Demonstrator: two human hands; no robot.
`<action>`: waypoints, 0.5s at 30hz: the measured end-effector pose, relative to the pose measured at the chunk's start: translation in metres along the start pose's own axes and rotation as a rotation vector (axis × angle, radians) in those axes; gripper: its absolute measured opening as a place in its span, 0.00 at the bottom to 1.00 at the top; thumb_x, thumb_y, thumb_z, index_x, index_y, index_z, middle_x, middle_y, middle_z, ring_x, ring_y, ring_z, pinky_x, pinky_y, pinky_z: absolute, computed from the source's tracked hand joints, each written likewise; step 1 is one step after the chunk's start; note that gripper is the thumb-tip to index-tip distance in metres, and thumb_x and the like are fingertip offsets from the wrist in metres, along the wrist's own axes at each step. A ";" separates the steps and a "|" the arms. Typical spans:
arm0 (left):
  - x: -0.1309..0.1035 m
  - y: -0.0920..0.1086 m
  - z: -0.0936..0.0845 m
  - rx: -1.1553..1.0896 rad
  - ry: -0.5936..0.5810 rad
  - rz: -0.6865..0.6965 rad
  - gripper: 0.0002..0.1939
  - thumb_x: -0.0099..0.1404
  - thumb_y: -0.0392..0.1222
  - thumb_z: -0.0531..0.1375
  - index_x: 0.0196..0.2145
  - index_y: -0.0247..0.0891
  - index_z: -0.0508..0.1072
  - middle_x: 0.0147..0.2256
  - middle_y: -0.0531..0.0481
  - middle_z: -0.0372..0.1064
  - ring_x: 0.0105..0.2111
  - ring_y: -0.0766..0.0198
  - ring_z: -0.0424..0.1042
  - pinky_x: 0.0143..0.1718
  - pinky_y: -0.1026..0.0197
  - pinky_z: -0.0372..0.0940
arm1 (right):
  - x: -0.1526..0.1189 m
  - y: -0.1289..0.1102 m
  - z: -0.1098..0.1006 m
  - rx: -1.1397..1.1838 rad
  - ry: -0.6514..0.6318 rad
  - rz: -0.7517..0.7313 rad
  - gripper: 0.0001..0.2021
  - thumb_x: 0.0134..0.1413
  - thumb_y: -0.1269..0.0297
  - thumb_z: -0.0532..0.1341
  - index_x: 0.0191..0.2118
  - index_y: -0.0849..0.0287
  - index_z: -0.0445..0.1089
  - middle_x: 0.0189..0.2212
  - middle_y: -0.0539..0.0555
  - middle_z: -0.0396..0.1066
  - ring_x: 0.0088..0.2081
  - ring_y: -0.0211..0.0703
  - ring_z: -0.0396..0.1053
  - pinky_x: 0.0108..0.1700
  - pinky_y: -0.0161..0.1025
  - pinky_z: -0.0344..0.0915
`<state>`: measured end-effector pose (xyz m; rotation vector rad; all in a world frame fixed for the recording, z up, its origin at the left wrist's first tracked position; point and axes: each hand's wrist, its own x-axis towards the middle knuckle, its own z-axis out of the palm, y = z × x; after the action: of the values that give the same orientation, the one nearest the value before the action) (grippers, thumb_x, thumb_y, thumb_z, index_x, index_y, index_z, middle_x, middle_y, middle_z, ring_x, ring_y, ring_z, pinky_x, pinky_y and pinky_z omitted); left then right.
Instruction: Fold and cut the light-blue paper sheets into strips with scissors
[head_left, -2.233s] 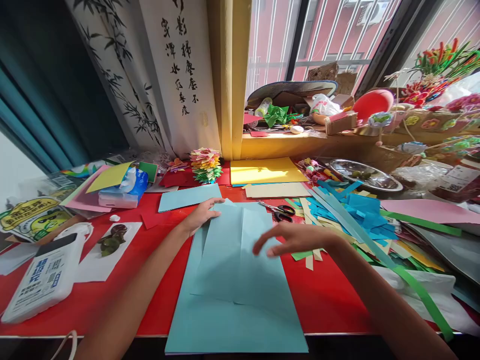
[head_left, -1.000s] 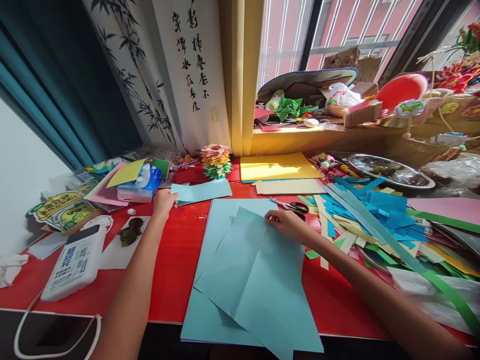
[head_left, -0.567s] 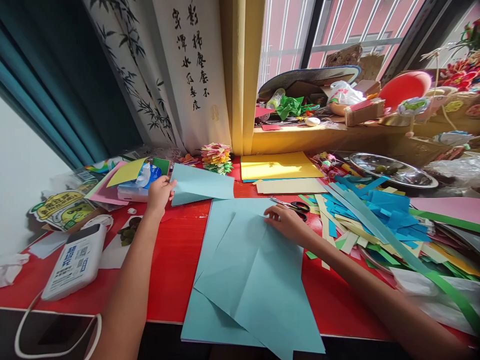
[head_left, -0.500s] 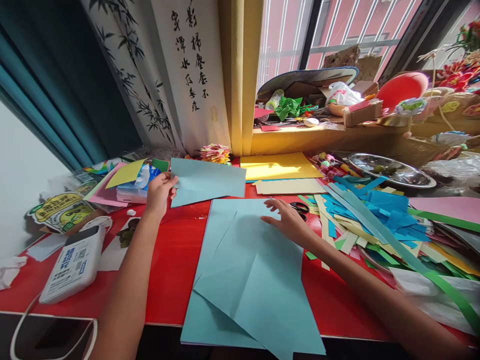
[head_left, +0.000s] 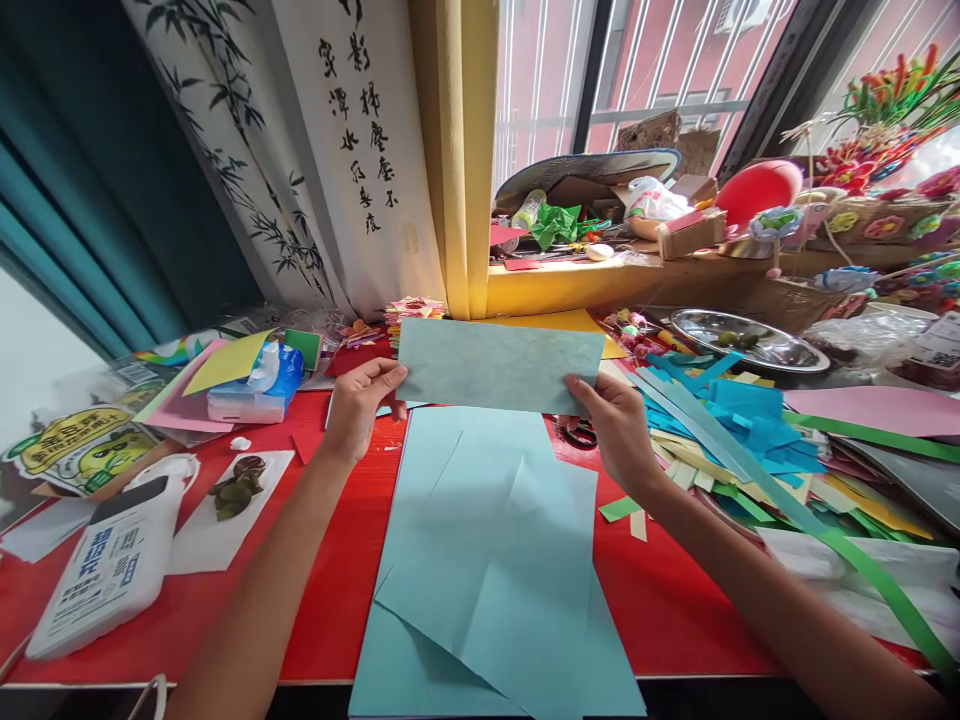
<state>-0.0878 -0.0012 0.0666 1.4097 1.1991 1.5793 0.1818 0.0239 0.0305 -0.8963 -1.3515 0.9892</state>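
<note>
A pale blue-green paper rectangle (head_left: 499,365) is held up above the table between my two hands. My left hand (head_left: 366,405) pinches its left edge, thumb in front and fingers behind. At the lower right corner, my right hand (head_left: 611,425) grips it the same way. Below lie larger sheets of the same light blue paper (head_left: 517,610), the top one creased and turned at an angle. Black scissors (head_left: 579,434) show partly beside my right hand, their blades hidden.
Coloured paper strips (head_left: 757,425) are heaped on the right, near a metal plate (head_left: 750,340). On the left are a tissue pack (head_left: 259,385), a white device (head_left: 105,565) and dried leaves (head_left: 240,488) on white paper. Yellow paper (head_left: 562,322) lies at the back.
The paper rectangle has moved right, to above the blue sheets. My right hand, which was open over the sheets, now grips its right end. The view has shifted slightly.
</note>
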 end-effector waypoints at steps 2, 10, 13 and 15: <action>0.001 -0.002 -0.003 0.022 0.003 0.002 0.08 0.54 0.42 0.61 0.26 0.34 0.70 0.21 0.53 0.63 0.15 0.71 0.62 0.16 0.66 0.58 | 0.002 -0.001 -0.001 0.034 0.035 -0.007 0.12 0.51 0.54 0.58 0.29 0.59 0.65 0.20 0.48 0.65 0.19 0.34 0.62 0.19 0.31 0.59; 0.004 -0.002 -0.011 0.170 0.007 0.082 0.06 0.53 0.41 0.61 0.22 0.36 0.70 0.17 0.54 0.58 0.17 0.71 0.57 0.18 0.67 0.53 | 0.012 0.005 -0.004 0.041 0.053 -0.019 0.12 0.50 0.54 0.58 0.33 0.59 0.68 0.27 0.50 0.66 0.26 0.36 0.67 0.28 0.33 0.68; 0.011 -0.005 -0.022 0.277 0.087 0.077 0.08 0.53 0.43 0.60 0.23 0.37 0.69 0.18 0.54 0.56 0.18 0.71 0.54 0.17 0.67 0.50 | 0.033 0.009 0.003 -0.149 -0.023 0.026 0.12 0.50 0.55 0.57 0.29 0.60 0.69 0.26 0.50 0.67 0.29 0.37 0.66 0.32 0.34 0.67; 0.017 -0.012 -0.035 0.338 0.178 0.059 0.09 0.53 0.46 0.59 0.23 0.38 0.68 0.18 0.55 0.54 0.18 0.71 0.52 0.17 0.66 0.48 | 0.054 0.011 0.016 -0.256 -0.107 0.059 0.12 0.50 0.57 0.57 0.27 0.61 0.69 0.25 0.50 0.67 0.28 0.37 0.66 0.31 0.33 0.66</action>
<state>-0.1263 0.0123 0.0615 1.5487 1.6037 1.6239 0.1639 0.0777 0.0398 -1.0923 -1.5745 0.9332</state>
